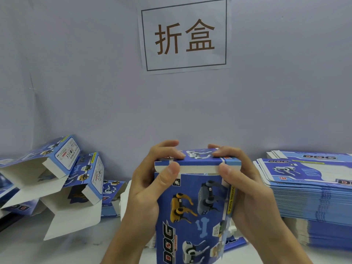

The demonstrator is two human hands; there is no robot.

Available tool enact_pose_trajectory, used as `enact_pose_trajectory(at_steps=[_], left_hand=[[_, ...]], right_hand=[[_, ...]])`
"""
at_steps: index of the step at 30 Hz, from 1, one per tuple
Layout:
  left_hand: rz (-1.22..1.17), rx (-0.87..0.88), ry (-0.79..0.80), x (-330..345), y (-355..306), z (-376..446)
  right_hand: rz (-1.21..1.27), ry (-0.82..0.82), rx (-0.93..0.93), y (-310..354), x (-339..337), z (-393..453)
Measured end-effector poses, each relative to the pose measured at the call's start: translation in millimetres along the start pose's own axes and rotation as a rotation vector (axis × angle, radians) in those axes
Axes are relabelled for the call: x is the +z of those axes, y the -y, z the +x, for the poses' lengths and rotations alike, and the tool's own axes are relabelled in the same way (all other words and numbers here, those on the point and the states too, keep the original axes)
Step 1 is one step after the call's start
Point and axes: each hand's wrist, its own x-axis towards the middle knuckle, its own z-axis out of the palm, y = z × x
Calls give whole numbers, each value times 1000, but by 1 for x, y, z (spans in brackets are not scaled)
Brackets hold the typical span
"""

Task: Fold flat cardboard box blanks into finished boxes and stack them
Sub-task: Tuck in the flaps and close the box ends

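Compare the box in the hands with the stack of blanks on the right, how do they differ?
The box in the hands is opened into a full shape and stands upright, gripped by both hands; the stack of blanks lies flat in a pile on the table, untouched. Both carry the same blue dog print.

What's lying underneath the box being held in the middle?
Under the held box, only scraps show: a blue printed piece at its lower right and white cardboard behind its left side. The box and both hands cover the rest.

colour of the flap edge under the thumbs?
White, against the blue printed box; both thumbs press on it. Head view.
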Motion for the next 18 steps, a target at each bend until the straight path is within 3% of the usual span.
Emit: enact_pose_trajectory(at_steps=[8,18], left_hand=[[-44,-3,-55,5,-1,0],[-30,-33,-108,0,1,5]], right_hand=[[22,57,64,5,-6,2],[-19,-10,36,6,-1,2]])
